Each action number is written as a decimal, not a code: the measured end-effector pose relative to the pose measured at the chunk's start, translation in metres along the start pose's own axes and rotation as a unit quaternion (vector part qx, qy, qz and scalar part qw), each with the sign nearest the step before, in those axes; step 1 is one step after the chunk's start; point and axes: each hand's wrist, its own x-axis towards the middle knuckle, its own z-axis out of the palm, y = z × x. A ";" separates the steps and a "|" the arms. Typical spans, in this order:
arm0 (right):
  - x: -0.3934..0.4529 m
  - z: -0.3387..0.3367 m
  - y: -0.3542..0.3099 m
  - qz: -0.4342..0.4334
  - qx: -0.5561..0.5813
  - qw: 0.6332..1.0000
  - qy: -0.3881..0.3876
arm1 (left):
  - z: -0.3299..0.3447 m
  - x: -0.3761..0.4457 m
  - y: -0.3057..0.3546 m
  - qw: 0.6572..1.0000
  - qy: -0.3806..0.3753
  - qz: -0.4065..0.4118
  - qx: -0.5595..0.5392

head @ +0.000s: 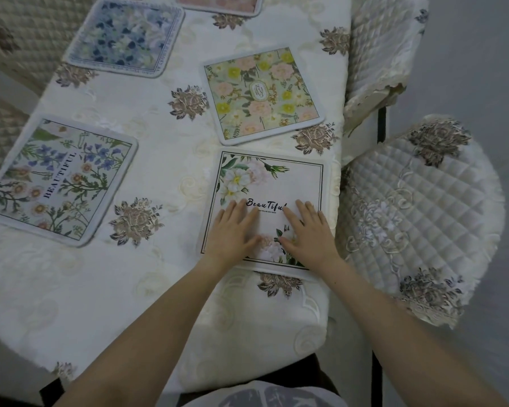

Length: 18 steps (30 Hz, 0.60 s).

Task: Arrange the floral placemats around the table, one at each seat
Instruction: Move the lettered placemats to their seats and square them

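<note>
Both my hands lie flat on the white placemat (269, 207) with the "Beautiful" lettering, at the near right of the table (106, 289). My left hand (232, 230) covers its near left part, fingers straight and slightly spread, tips touching the start of the lettering. My right hand (307, 230) presses the near right part, fingers straight and close together, pointing far and left over the end of the word. My thumbs point toward each other over the printed pink flowers, apart. Neither hand curls round an edge; the mat lies flat under my palms.

The mat's right edge runs just beside the table's right edge, and its near edge sits a little way in from the table's near edge. Beyond its far edge lies the yellow-and-pink placemat (263, 95), near but apart, turned at a slight angle. To the left, well apart across bare embroidered tablecloth (165, 160), lies the placemat with blue flowers (59, 180). Farther off on the left is the dark blue placemat (124, 36), and the pink placemat (221, 2) is cut off by the top of the frame. A quilted chair cover (417, 218) stands just beside the table on the right, another chair (379, 45) beyond it.
</note>
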 end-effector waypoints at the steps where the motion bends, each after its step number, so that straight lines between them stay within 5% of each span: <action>1: 0.000 0.001 0.000 0.001 0.001 1.000 0.001 | 0.001 0.000 0.000 1.000 -0.001 -0.004 -0.002; 9: -0.001 -0.023 -0.010 -0.004 0.016 1.000 -0.012 | -0.019 -0.004 0.010 0.997 -0.003 -0.032 -0.064; 18: -0.019 -0.088 -0.029 -0.097 0.043 0.989 0.104 | -0.083 -0.054 0.029 0.976 0.182 -0.071 -0.095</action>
